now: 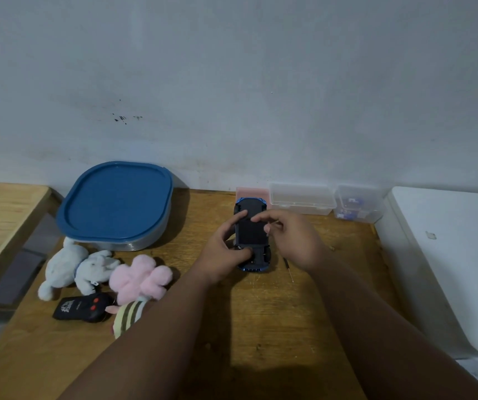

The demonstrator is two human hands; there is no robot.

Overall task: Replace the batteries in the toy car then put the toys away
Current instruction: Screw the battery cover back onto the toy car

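A blue toy car [251,235] lies upside down on the wooden table [261,313], its black underside facing up. My left hand [226,249] grips its left side, thumb near the rear wheels. The fingers of my right hand [288,235] rest on the underside at the car's right edge; I cannot tell whether they pinch anything. A thin screwdriver [289,269] lies on the table just right of the car. A black remote control [83,308] with red buttons sits at the left front.
A grey container with a blue lid [116,203] stands at the back left. In front of it lie a white plush [76,269], a pink plush [141,277] and a striped plush [129,314]. Two clear plastic boxes [302,197] [357,203] stand against the wall. A white appliance [448,255] borders the right.
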